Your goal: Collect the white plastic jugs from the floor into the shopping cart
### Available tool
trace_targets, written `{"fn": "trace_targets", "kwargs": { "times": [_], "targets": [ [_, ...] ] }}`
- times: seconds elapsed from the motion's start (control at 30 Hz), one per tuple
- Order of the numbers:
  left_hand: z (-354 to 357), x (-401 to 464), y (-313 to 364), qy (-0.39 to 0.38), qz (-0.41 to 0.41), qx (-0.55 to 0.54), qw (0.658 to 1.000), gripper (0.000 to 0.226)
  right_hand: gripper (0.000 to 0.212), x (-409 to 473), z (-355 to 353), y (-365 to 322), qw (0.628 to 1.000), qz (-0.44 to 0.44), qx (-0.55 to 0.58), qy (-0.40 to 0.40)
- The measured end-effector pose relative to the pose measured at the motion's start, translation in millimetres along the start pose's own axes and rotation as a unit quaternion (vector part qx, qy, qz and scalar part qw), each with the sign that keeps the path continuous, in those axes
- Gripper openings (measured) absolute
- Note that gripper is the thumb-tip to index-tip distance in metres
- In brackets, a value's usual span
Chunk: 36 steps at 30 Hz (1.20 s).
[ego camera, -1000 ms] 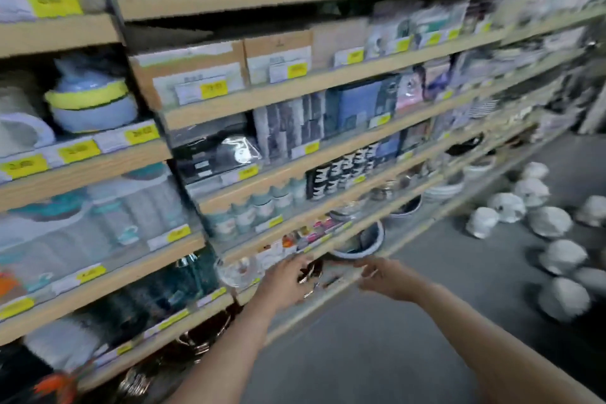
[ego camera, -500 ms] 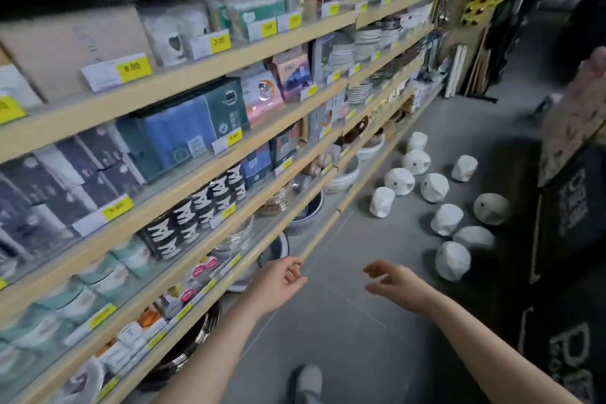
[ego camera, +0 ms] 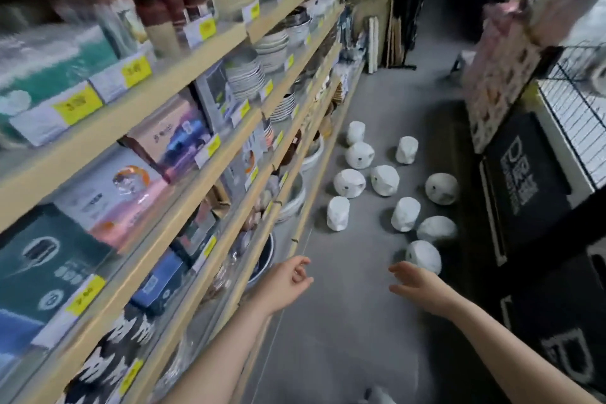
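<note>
I see both my arms stretched out ahead over the grey floor (ego camera: pixel 354 321) of a shop aisle. My left hand (ego camera: pixel 288 282) hangs close to the lowest shelf edge, fingers loosely curled with the thumb and forefinger near each other, holding nothing. My right hand (ego camera: pixel 414 284) is out beside it, fingers slack and spread a little, also holding nothing. The two hands are apart, with bare floor between them. The white jugs (ego camera: pixel 384 180) lie scattered on the floor further down the aisle, ten that I can count, some upright and some tipped on their sides. The nearest jug (ego camera: pixel 423 256) lies just past my right fingertips in the view; I cannot tell whether the hand touches it. The farthest ones sit close to the foot of the shelves (ego camera: pixel 183 154) on my left, which run the length of the aisle and carry boxes (ego camera: pixel 108 193), stacked plates (ego camera: pixel 244 75) and bowls behind yellow price tags (ego camera: pixel 77 104). On my right stand dark bins (ego camera: pixel 524 180) with white lettering, and above them a black wire grid (ego camera: pixel 577 108) that may be part of a cart; I cannot say for sure. The upper right corner is too blurred to read.
</note>
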<state>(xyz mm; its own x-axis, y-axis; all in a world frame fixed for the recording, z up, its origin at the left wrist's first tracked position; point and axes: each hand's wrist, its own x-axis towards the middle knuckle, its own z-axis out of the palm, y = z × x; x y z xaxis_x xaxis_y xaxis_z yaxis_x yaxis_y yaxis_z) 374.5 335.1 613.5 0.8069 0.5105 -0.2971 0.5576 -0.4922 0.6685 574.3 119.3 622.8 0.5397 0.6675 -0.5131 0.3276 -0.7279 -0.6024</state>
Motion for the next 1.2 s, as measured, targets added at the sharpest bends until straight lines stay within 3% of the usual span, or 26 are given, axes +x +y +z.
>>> {"fn": "trace_targets", "kwargs": {
  "times": [0.4,0.6,0.77,1.03,1.2],
  "targets": [
    [41.6,290.4,80.5,-0.081,0.053,0.064,0.993,0.042,0.058,183.0,-130.1,104.7,0.994,0.078,0.053,0.058],
    [95.2,446.6,107.1,-0.117,0.107,0.092,0.983,0.045,0.065,293.6,-167.1,177.2,0.985,0.141,0.05,0.086],
    [215.0,560.0,55.4,-0.2,0.151,0.15,0.956,0.056,0.073,404.7,-120.9,276.0,0.973,0.204,0.041,0.101],
    [410.0,641.9,-70.3,-0.282,0.207,0.23,0.908,0.058,0.083,526.5,7.5,432.5,0.956,0.276,-0.027,0.098],
    [495.8,670.4,-128.2,-0.334,0.267,0.253,0.868,0.066,0.09,566.5,70.7,500.4,0.96,0.244,-0.039,0.134]
  ]
}}
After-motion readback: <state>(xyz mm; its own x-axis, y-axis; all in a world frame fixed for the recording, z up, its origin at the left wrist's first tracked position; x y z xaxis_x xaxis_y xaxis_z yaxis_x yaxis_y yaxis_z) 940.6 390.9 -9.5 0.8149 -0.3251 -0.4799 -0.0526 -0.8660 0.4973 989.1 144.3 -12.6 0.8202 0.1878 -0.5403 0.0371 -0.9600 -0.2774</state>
